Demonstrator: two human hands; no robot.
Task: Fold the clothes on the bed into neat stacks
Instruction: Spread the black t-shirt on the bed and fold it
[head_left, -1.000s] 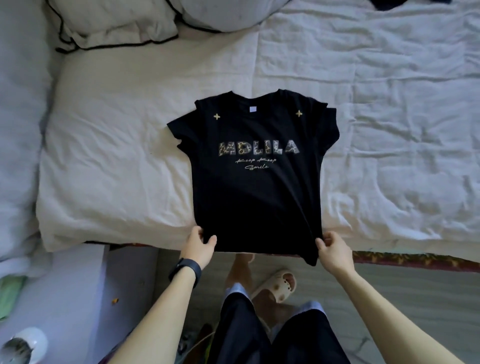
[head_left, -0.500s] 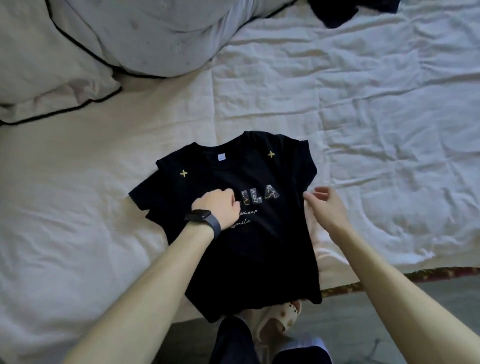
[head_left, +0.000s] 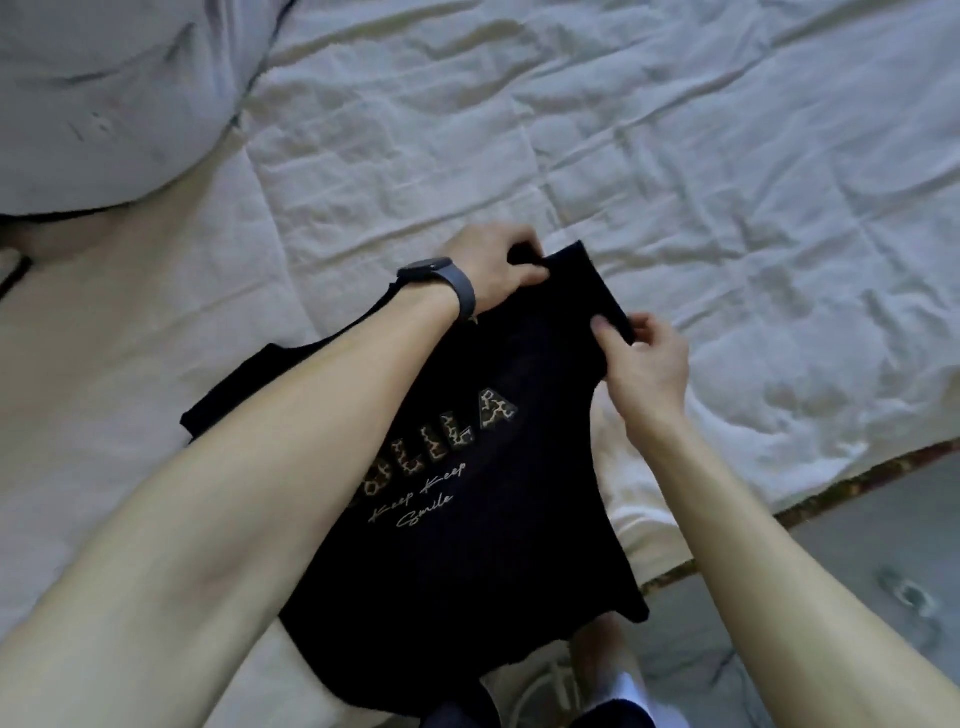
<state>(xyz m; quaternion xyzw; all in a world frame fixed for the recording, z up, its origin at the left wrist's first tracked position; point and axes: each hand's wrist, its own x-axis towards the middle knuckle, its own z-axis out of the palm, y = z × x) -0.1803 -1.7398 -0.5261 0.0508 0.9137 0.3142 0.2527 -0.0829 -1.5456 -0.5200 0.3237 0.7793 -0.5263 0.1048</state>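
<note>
- 12 o'clock: left hand (head_left: 488, 270) pinches black T-shirt (head_left: 519, 545) shoulder; 2 o'clock: right hand (head_left: 647, 358) pinches sleeve edge.
- Shirt long axis 12–6; fold likely toward 9.

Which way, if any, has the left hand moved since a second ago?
Yes: left hand went from bed's near edge toward the pillow, gripping the T-shirt.

T-shirt (head_left: 498, 519) on bed (head_left: 675, 182); pillow (head_left: 104, 93) behind-left

The left hand (head_left: 488, 270) and right hand (head_left: 644, 364) are now pinching the shirt (head_left: 493, 545) at its one-o'clock sleeve, seemingly folding it inward.
</note>
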